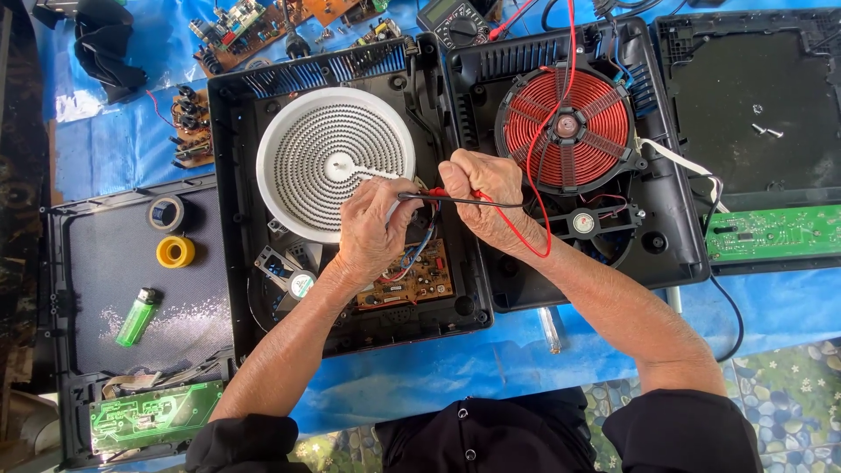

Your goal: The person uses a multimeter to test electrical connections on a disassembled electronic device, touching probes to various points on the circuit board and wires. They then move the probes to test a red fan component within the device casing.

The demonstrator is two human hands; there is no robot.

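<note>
Your left hand (372,229) grips the black probe (438,200); your right hand (482,194) grips the red probe (435,192), both beside the white heater (335,166).

blue tarp (438,377), pebble-patterned floor (788,394), daylight

Red/blk meter probes (455,198), held level

Hidden tips, cropped edges, unreadable small parts

The left hand (372,229) and right hand (480,197) cover the probe tips, so their contact points cannot be told. The multimeter (457,24) and the circuit boards (254,28) are cut off by the top edge, the black panel (755,96) by the right edge. The brown board (413,278) under the left hand is partly hidden, its components too small to tell.
</note>
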